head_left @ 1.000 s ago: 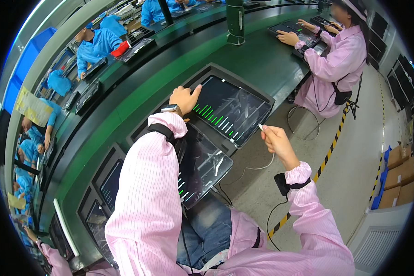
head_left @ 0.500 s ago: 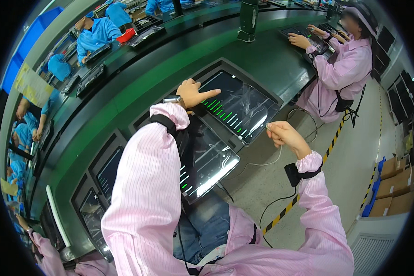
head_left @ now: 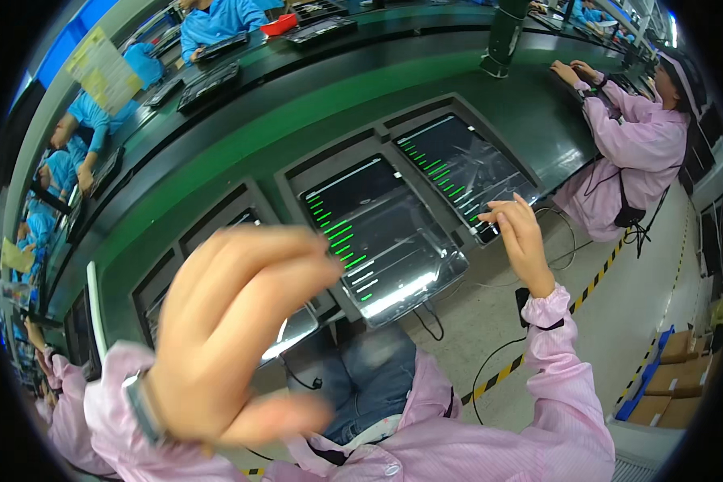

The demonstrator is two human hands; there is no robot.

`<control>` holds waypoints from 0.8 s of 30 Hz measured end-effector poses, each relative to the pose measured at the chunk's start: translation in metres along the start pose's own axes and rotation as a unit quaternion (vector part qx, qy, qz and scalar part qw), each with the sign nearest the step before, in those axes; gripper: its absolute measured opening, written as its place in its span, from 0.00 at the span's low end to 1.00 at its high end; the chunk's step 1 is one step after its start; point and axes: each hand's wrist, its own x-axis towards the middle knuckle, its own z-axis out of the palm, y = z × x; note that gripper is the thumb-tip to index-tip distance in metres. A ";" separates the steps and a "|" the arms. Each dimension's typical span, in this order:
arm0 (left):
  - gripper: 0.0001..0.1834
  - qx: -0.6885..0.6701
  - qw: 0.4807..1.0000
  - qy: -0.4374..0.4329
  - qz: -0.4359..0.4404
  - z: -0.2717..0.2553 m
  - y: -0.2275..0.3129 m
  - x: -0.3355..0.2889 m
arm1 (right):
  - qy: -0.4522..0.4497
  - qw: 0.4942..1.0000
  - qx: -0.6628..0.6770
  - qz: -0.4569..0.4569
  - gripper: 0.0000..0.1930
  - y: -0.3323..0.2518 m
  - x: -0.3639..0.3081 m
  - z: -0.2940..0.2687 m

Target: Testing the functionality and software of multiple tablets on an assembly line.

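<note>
My left hand (head_left: 225, 321) is raised close to the camera, smeared by motion. Its fingers curve over with the thumb apart, and nothing shows between them. At the near corner of the right-hand tablet (head_left: 458, 161) is my right hand (head_left: 526, 237). Its thumb and forefinger pinch together while other fingers stretch out; whatever they hold is too small to make out. A second tablet (head_left: 386, 233), with green and white bars on a dark screen, lies to the left of that one. Both tablets rest in dark grey trays. My left hand partly covers another tablet further left.
A green bench (head_left: 297, 132) curves across the view, with a dark post (head_left: 504, 40) on it. One co-worker in pink (head_left: 639, 140) works at right; others in blue (head_left: 217, 28) sit across. Cardboard boxes (head_left: 667, 381) stand on the floor. A thin pale cable loops below the bench edge.
My left hand has left the right-hand tablet and come back toward me, uncovering the middle tablet. My right hand has moved up to the right-hand tablet's near corner. The view has shifted left.
</note>
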 end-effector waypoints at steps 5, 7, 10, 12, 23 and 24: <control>0.36 0.053 0.978 0.127 -0.156 -0.035 0.062 -0.092 | -0.001 0.998 0.060 -0.027 0.10 -0.042 0.014 0.012; 0.34 0.033 0.983 0.122 -0.134 -0.042 0.044 -0.112 | -0.026 0.998 0.058 -0.021 0.10 -0.059 0.006 0.017; 0.35 0.065 0.959 0.212 -0.179 -0.050 0.047 -0.138 | -0.107 0.987 0.092 -0.081 0.09 -0.096 0.003 0.034; 0.34 0.083 0.951 0.216 -0.206 -0.054 0.046 -0.153 | -0.124 0.982 0.102 -0.097 0.10 -0.111 -0.001 0.043; 0.33 0.140 0.879 0.344 -0.299 -0.029 0.047 -0.283 | -0.113 0.969 0.145 -0.164 0.11 -0.190 0.003 0.013; 0.25 0.101 0.882 0.326 -0.325 -0.027 0.045 -0.298 | -0.035 0.965 0.145 -0.217 0.12 -0.195 -0.006 -0.003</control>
